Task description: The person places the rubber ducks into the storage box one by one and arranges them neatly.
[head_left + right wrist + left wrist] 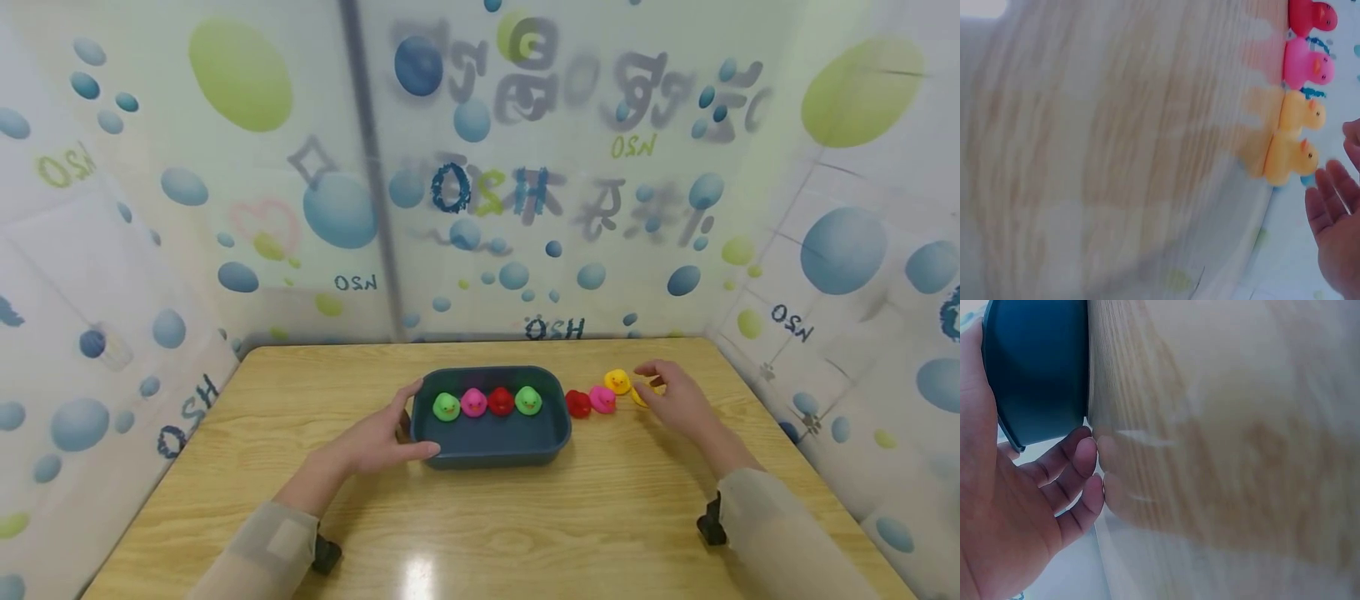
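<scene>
A dark blue plastic bin stands on the table. Inside it, along the far side, a row holds a green rubber duck, a pink one, a red one and another green duck. My left hand holds the bin's left end, thumb at the near rim and fingers round the outside. To the bin's right sit a red duck, a pink duck and two yellow ducks. My right hand hovers over the rightmost yellow duck, fingers loosely bent; a gap shows between them in the right wrist view.
The wooden table reaches back to a patterned curtain with blue and green spots. Similar curtains hang along both sides. Dark wrist devices show at both sleeve cuffs.
</scene>
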`<act>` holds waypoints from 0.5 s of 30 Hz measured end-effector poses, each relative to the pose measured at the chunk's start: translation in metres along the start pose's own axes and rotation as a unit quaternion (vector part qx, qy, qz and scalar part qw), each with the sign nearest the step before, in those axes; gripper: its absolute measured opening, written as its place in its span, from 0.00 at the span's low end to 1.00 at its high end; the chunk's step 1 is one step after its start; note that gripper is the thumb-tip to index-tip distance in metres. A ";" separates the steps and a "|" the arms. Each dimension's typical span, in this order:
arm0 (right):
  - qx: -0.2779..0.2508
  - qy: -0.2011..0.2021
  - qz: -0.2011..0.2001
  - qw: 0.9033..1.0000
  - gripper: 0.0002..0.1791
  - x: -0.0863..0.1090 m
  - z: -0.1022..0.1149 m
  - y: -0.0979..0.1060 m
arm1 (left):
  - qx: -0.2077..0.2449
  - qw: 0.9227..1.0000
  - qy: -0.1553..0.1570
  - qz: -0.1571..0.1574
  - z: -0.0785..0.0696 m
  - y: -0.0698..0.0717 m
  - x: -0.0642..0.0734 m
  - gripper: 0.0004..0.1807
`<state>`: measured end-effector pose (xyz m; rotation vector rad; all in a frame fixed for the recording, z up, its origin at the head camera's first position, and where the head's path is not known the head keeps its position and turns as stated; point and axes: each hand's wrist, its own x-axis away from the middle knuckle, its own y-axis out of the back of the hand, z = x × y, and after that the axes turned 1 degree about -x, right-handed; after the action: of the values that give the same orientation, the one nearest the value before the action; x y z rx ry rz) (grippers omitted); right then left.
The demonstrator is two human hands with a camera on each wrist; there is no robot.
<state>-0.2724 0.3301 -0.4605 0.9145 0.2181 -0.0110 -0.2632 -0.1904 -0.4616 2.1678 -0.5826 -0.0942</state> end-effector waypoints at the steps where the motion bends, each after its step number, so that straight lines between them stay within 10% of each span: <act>1: 0.002 -0.005 0.004 1.000 0.20 0.001 -0.002 0.002 | 0.000 1.000 0.000 0.000 0.000 0.000 0.000 0.65; 15: 0.014 -0.074 0.097 0.992 0.27 0.007 -0.018 0.011 | 0.009 1.000 -0.001 0.001 0.003 -0.001 0.000 0.65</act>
<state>-0.2677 0.3519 -0.4641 0.9557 -0.0102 0.0986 -0.2638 -0.1920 -0.4646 2.1843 -0.5879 -0.0915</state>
